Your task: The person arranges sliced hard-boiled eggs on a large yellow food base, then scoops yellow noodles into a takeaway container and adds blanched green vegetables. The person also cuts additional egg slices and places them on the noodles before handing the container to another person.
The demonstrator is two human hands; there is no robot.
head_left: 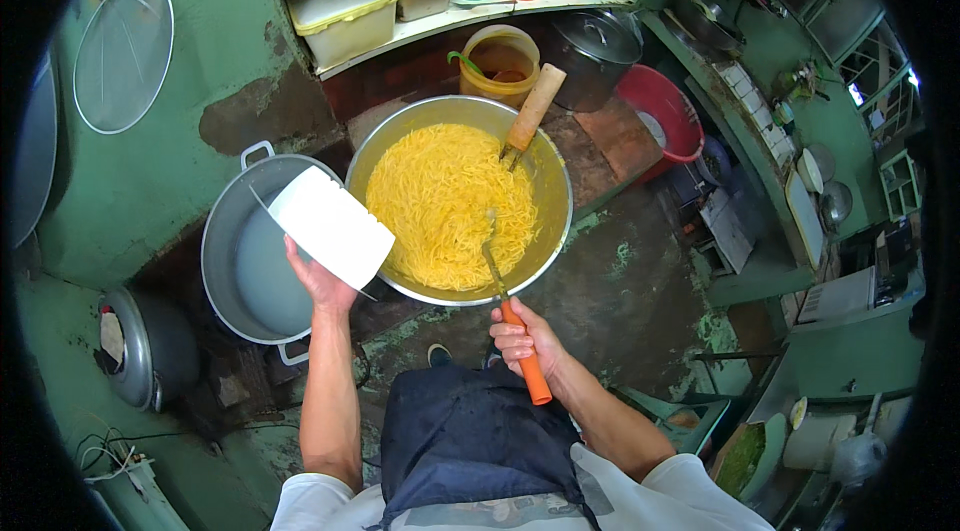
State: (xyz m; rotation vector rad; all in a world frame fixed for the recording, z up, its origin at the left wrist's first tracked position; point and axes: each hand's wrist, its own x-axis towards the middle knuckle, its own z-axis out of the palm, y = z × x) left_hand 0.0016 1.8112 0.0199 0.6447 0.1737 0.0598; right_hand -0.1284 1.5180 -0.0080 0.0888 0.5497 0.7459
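Note:
In my left hand is a white tub-like container, tilted over the gap between two big metal vessels; its inside is hidden from me. My right hand grips the orange handle of a metal utensil, its fingers wrapped round. That utensil's far end sinks into yellow noodle-like strands, so its shape is hidden. The strands fill a wide metal basin in front of me. A wooden-handled tool leans in the basin at its far right. Left of it stands a two-handled pot holding cloudy liquid.
Behind the basin are a yellow bucket with a green-handled utensil and a lidded dark pot. A red tub stands to the right. Containers line a shelf above. A lidded metal pot sits at the lower left.

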